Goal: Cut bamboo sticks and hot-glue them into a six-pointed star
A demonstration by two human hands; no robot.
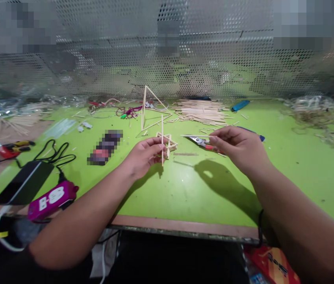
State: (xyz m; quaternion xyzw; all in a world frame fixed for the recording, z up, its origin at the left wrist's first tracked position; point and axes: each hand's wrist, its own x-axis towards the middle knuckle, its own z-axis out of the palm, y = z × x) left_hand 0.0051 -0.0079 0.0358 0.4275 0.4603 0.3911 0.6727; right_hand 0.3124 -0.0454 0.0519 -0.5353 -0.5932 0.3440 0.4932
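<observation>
Between its fingertips my left hand (148,154) pinches a thin wooden stick (162,128) that stands upright. Just behind those fingers is a small frame of joined sticks (171,144); whether the hand also holds it, I cannot tell. My right hand (239,146) is closed on another wooden stick (195,136), which points left, level above the table. Beneath that stick lie pliers (200,142) with red handles, partly hidden by the right hand. A larger triangular stick frame (145,106) stands behind my left hand.
A pile of loose sticks (204,112) lies at the back, near a blue tool (240,105). To the left are a purple power strip (51,200), a dark flat device (23,183) with cables, and a pixelated object (105,148). A perforated metal screen (119,67) borders the back.
</observation>
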